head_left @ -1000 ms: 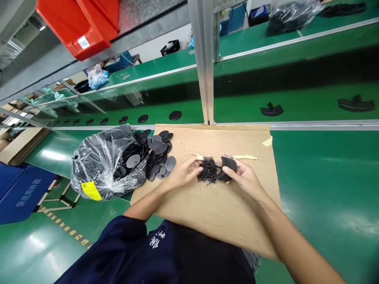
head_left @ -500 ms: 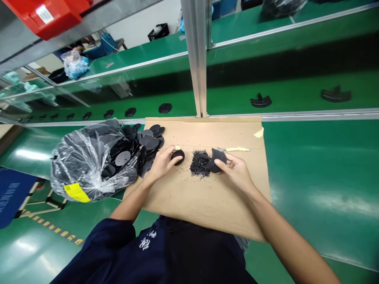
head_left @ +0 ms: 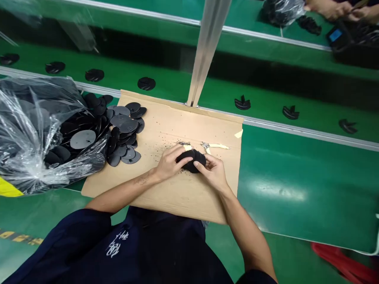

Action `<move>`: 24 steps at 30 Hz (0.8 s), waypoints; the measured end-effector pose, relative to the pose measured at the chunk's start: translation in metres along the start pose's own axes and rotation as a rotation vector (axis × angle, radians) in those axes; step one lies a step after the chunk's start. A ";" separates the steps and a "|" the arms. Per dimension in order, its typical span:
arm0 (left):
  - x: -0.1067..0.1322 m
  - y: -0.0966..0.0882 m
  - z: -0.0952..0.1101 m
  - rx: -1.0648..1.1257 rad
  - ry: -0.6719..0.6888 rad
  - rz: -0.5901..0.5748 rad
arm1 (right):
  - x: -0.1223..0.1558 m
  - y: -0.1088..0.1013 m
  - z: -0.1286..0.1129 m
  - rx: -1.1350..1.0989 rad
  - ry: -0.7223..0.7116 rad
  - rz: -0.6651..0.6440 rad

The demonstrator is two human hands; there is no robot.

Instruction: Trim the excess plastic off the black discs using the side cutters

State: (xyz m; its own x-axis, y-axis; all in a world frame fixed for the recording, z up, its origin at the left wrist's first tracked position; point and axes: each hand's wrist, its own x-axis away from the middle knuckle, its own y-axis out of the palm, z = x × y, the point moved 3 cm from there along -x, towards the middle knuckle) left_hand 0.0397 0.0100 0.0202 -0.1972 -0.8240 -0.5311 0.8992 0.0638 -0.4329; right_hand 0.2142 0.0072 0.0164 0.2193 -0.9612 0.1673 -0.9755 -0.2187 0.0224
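My left hand [head_left: 171, 162] is closed on a black round part [head_left: 184, 156], and a pale wrap shows on one of its fingers. Pinched in my right hand [head_left: 215, 170] is a black curved part [head_left: 199, 158]. The two parts meet or overlap over the cardboard sheet [head_left: 166, 189]; whether they are joined I cannot tell. Small black bits [head_left: 182, 142] lie behind and partly under them. Just beyond my right hand rest nippers [head_left: 217, 146] with cream handles.
Left of the cardboard, a clear plastic bag [head_left: 32, 150] spills black discs [head_left: 128, 125]. Several black parts [head_left: 146, 83] lie spaced along the green belt behind. A metal post [head_left: 204, 55] rises at the cardboard's back edge. Another person's hands [head_left: 346, 11] are at far right.
My hands have come together, bringing the curved part against the round one above the black bits. The view has turned rightward and down, so another person's hands now show.
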 end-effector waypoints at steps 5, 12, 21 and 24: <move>0.001 0.001 0.006 -0.114 0.057 0.042 | 0.001 0.007 -0.001 0.054 0.028 -0.015; 0.001 0.003 0.006 -0.129 -0.005 -0.022 | 0.002 0.008 -0.004 0.130 -0.032 0.105; -0.002 -0.005 0.005 0.054 -0.208 0.005 | 0.002 0.006 -0.004 0.097 -0.021 0.099; -0.001 -0.003 0.006 0.066 -0.178 0.006 | 0.002 0.006 -0.005 0.115 -0.016 0.112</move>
State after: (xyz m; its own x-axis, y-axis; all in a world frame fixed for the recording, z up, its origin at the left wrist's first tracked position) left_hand 0.0394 0.0075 0.0262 -0.1253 -0.9107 -0.3937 0.9248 0.0364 -0.3786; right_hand 0.2087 0.0045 0.0216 0.1104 -0.9830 0.1464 -0.9860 -0.1269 -0.1082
